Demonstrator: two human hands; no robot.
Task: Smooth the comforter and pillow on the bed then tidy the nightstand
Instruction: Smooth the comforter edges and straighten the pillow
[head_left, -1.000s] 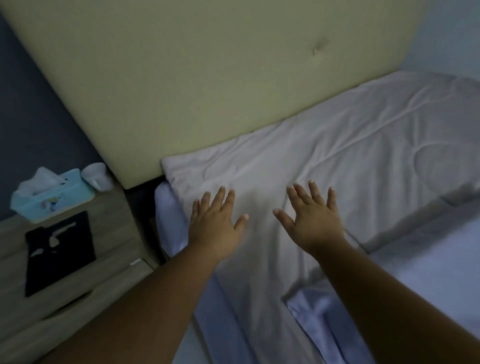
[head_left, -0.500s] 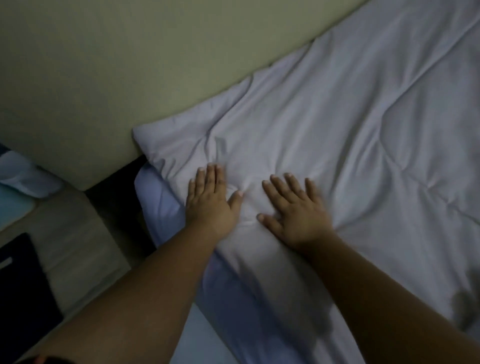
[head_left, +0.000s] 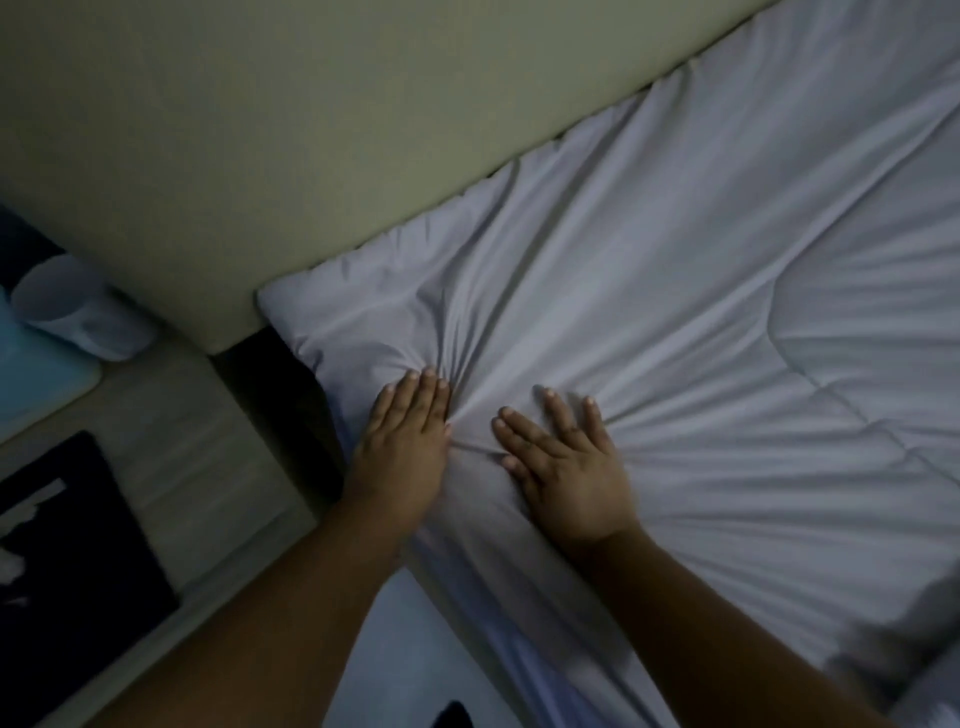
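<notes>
A white quilted comforter (head_left: 649, 322) covers the bed up to the headboard. My left hand (head_left: 402, 447) lies flat on it near its left corner, fingers straight and together. My right hand (head_left: 563, 465) presses flat beside it, fingers spread. Creases fan out from between the two hands. No pillow shows. The wooden nightstand (head_left: 197, 467) stands at the left of the bed.
A beige padded headboard (head_left: 285, 130) runs along the top. On the nightstand stand a white cup (head_left: 67, 306), a light blue tissue box (head_left: 36, 379) and a flat black item (head_left: 67, 561). A dark gap (head_left: 280, 395) separates nightstand and bed.
Both hands have pushed forward toward the headboard corner of the comforter, bunching creases between them. The view has moved closer and lower over the bed.
</notes>
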